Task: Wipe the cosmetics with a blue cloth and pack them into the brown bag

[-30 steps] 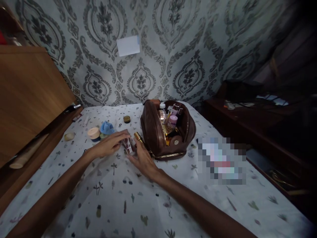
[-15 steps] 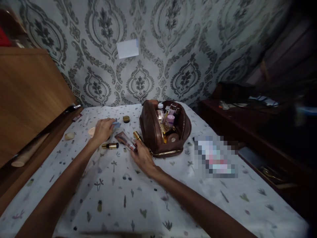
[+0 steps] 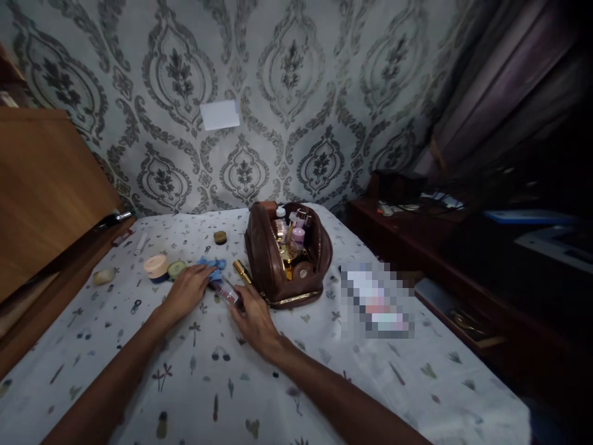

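The blue cloth [image 3: 212, 267] has come over to the tube [image 3: 228, 293]: half a second ago it was in the left hand [image 3: 188, 287] well off to the side, near the pale jar [image 3: 156, 268], and now it sits bunched against the tube's far left end. That puts both things in play at one spot, so my reading is that cloth and tube are being worked together rather than handled in turn. The left hand lies palm down, fingers bent and pressed onto the cloth (how tightly they pinch is hard to tell from above). The right hand [image 3: 254, 315] is closed around the near, capped end of the tube, thumb on the person's side and fingers on the other, so the tube slants between the two hands, low over the desk [image 3: 273, 395]. Both forearms reach in from the bottom corners and converge, wrists fairly straight. Just beyond the right hand, a gold stick [image 3: 243, 272] leans in beside the brown bag [image 3: 266, 266], which gapes unzipped with bottles inside. A green lid [image 3: 176, 269] lies by the pale jar, just beyond the left hand, and a small dark pot [image 3: 220, 237] stands farther back.
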### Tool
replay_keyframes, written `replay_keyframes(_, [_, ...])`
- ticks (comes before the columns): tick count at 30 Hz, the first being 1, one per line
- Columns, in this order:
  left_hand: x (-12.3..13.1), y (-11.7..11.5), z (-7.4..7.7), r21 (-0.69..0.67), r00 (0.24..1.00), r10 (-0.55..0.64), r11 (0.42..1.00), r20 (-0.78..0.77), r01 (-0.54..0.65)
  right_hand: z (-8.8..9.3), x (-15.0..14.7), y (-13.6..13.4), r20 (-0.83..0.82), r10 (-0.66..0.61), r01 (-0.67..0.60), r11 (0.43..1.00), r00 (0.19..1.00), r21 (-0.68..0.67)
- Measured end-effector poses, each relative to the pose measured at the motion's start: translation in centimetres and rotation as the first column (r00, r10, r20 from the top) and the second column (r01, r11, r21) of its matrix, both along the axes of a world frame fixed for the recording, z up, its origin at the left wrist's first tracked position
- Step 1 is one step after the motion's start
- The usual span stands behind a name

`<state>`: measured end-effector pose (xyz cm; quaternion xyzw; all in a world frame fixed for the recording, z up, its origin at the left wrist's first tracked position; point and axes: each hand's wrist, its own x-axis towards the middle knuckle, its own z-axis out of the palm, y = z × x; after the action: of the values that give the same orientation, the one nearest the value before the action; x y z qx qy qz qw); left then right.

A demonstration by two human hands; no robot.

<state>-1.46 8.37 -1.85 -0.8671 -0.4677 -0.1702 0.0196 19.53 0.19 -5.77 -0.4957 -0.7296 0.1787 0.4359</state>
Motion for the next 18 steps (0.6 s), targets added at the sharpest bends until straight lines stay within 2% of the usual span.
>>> replay_keyframes(3, [-0.7, 0.6, -0.9, -0.004, 0.995, 0.084, 0.996, 0.048, -0.084, 0.2, 0.2, -0.2, 0.036, 0.003, -0.003, 1.000, 0.999, -0.001])
replay_keyframes(9, [-0.9, 0.7, -1.4, -0.078, 0.974, 0.125, 0.991, 0.192, -0.111, 1.2, 0.8, -0.5, -0.039, -0.004, 0.003, 0.999, 0.999, -0.032])
replay_keyframes(14, [-1.0, 0.7, -0.3, -0.156, 0.900, 0.136, 0.985, 0.415, -0.077, 1.3, 1.2, -0.6, -0.132, 0.030, -0.030, 1.000, 0.991, 0.006])
replay_keyframes(18, [-0.9, 0.3, 1.3, -0.232, 0.790, 0.155, 0.973, 0.593, -0.016, 1.8, 1.4, -0.9, -0.182, 0.031, -0.023, 0.999, 0.983, 0.046])
